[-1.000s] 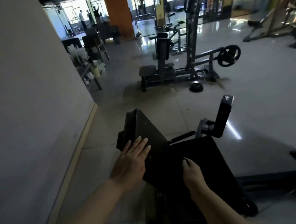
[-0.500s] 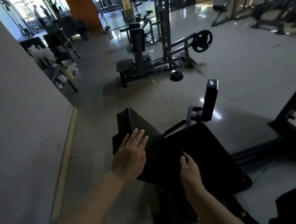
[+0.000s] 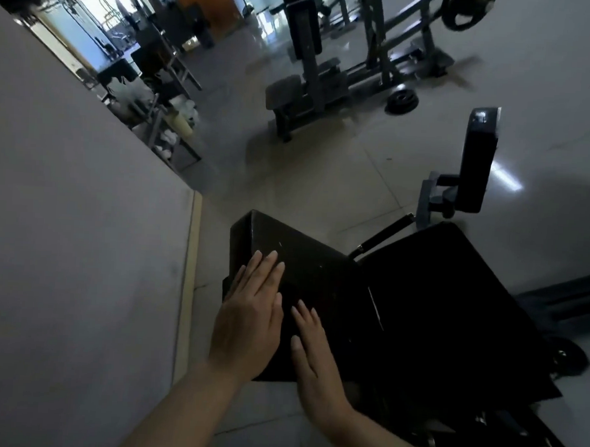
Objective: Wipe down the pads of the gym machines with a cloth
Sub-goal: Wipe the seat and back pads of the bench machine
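A black padded machine sits right below me. Its angled left pad meets a wider right pad. My left hand lies flat on the left pad with straight fingers. My right hand rests flat beside it on the same pad, fingers extended, almost touching the left. No cloth shows in either hand; the pads are very dark. A small upright black pad stands on a grey bracket beyond the right pad.
A white wall runs close along my left. A grey plate-loaded machine with a loose weight plate stands ahead on the tiled floor. Cluttered shelves line the wall; people stand far off by the windows.
My right hand has slid left from the pad junction to lie next to my left hand. The left hand stayed flat on the pad. My view has tilted and moved closer.
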`<act>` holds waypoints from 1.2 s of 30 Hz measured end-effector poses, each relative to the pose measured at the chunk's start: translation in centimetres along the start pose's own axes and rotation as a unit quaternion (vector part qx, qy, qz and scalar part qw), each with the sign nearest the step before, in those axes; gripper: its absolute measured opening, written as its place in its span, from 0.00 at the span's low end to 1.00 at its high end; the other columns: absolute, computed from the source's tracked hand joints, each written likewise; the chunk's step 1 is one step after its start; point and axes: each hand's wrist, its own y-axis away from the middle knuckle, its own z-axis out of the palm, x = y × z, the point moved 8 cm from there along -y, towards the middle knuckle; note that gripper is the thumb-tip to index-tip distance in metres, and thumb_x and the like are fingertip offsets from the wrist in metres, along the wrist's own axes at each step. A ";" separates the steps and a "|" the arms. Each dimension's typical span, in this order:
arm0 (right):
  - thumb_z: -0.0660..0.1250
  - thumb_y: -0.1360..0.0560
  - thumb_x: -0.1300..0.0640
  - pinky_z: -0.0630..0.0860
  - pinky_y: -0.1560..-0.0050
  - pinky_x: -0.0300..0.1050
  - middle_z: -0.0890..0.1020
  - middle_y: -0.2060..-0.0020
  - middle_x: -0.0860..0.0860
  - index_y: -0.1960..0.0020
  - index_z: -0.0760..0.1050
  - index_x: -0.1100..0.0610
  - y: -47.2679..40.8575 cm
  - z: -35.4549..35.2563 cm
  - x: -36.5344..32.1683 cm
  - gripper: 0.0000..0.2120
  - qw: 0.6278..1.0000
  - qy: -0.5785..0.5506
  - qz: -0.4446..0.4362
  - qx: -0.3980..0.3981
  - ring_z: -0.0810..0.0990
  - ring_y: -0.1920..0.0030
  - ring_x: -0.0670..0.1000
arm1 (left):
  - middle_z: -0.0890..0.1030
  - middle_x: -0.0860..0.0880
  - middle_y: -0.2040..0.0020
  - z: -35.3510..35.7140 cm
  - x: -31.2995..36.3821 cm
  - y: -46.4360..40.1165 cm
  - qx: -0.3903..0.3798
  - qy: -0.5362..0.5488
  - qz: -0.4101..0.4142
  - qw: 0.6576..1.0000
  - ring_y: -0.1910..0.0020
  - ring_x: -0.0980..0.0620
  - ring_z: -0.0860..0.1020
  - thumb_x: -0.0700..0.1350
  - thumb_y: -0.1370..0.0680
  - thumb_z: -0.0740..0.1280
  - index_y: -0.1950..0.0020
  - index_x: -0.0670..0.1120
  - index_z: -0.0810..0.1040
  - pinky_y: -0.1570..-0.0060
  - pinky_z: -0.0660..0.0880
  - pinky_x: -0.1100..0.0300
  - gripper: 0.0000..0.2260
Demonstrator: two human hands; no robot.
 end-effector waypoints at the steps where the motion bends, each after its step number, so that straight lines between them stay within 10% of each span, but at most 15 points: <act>1: 0.40 0.31 0.25 0.44 0.25 0.40 0.50 0.30 0.26 0.31 0.51 0.33 0.0 -0.1 0.2 0.30 0.999 -0.043 0.015 -0.007 0.42 0.29 0.29 | 0.64 0.49 0.27 0.3 0.7 -0.2 -0.006 0.012 -0.001 1.000 0.26 0.51 0.59 0.47 0.20 0.49 0.29 0.44 0.60 0.29 0.58 0.51 0.20; 8: 0.50 0.30 0.29 0.69 0.35 0.43 0.68 0.31 0.40 0.40 0.60 0.24 0.2 -1.7 0.9 0.18 0.939 -0.322 0.117 0.011 0.68 0.33 0.39 | 0.62 0.54 0.25 3.8 2.9 0.8 -0.109 0.119 -0.107 0.981 0.28 0.63 0.58 0.47 0.17 0.52 0.25 0.56 0.51 0.31 0.61 0.66 0.21; 14: 0.50 0.28 0.35 0.66 0.32 0.50 0.70 0.32 0.39 0.29 0.57 0.37 -0.2 -2.3 1.5 0.27 0.876 -0.461 0.127 0.062 0.70 0.34 0.41 | 0.53 0.48 0.22 5.8 3.9 1.5 -0.236 -0.191 -0.054 0.951 0.23 0.51 0.47 0.54 0.21 0.36 0.23 0.46 0.48 0.27 0.37 0.52 0.27; 19: 0.50 0.31 0.34 0.69 0.38 0.50 0.72 0.35 0.40 0.30 0.59 0.38 -0.3 -2.8 1.3 0.30 0.851 -0.502 0.136 0.071 0.73 0.38 0.43 | 0.42 0.36 0.23 7.5 4.6 1.6 -0.319 -0.341 -0.014 0.884 0.24 0.39 0.40 0.50 0.18 0.52 0.25 0.38 0.41 0.29 0.35 0.44 0.30; 28: 0.51 0.23 0.37 0.72 0.38 0.43 0.74 0.36 0.44 0.34 0.68 0.46 -0.3 -5.1 4.0 0.23 0.906 -0.393 0.109 0.112 0.76 0.40 0.42 | 0.39 0.35 0.24 8.4 4.6 2.0 -0.344 -0.352 -0.033 0.870 0.25 0.38 0.38 0.49 0.18 0.53 0.23 0.40 0.44 0.27 0.38 0.45 0.29; 36: 0.55 0.19 0.49 0.55 0.26 0.49 0.61 0.26 0.44 0.28 0.62 0.46 -2.4 -7.8 9.0 0.19 0.986 -0.125 0.058 0.092 0.58 0.27 0.42 | 0.33 0.33 0.27 9.2 4.3 2.7 -0.304 -0.401 -0.096 0.859 0.26 0.36 0.35 0.56 0.18 0.44 0.26 0.36 0.39 0.29 0.37 0.43 0.31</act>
